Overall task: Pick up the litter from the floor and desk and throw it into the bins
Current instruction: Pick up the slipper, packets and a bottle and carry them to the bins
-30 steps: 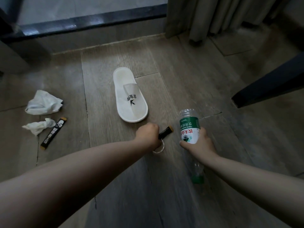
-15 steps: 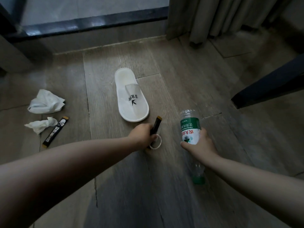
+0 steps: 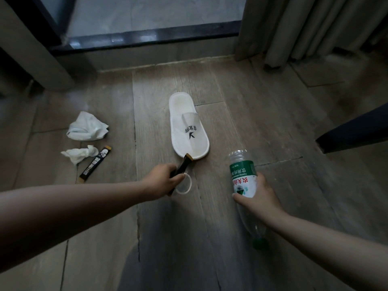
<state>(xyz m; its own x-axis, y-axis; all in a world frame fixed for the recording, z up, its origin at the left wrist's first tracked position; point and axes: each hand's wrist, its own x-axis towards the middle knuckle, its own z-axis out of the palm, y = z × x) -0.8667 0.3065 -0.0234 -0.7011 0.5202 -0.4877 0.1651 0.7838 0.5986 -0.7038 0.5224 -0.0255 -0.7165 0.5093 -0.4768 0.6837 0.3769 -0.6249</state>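
Clamped in the curled fingers of the left hand (image 3: 160,181), low over the floor (image 3: 252,114): a black sachet (image 3: 182,168), gold-tipped end angled away toward the slipper (image 3: 189,127). At the thumb, a thin pale ring (image 3: 184,185); pinched or merely lying on the boards beneath, impossible to tell.

Wrapped round the labelled middle of a clear plastic bottle (image 3: 243,177), the right hand (image 3: 259,198), with the green cap (image 3: 260,243) pointing back toward the wearer and the base tilted up and away. Seemingly empty, so light enough for a one-handed carry. Both hands loaded, probably to save trips to the bins, none in sight here.

Left to collect, on the floor at the left and well apart from either hand: a large crumpled tissue (image 3: 87,128), a smaller twisted tissue (image 3: 78,154) nearer, and just beside that a second black sachet (image 3: 95,164), lying flat. An easy reach for the left hand, though already occupied.

Centre frame, the white slipper, printed strap up, near end just beyond the tip of the held sachet. Not plainly litter.

Underfoot, grey-brown wood-look planks with visible seams. At the far edge, a dark window frame (image 3: 147,37) above a low sill. Heavy curtains (image 3: 304,28) hanging at far right, another fold of fabric (image 3: 27,49) at far left. At the right, the dark edge of some furniture (image 3: 357,131). Dim light throughout.
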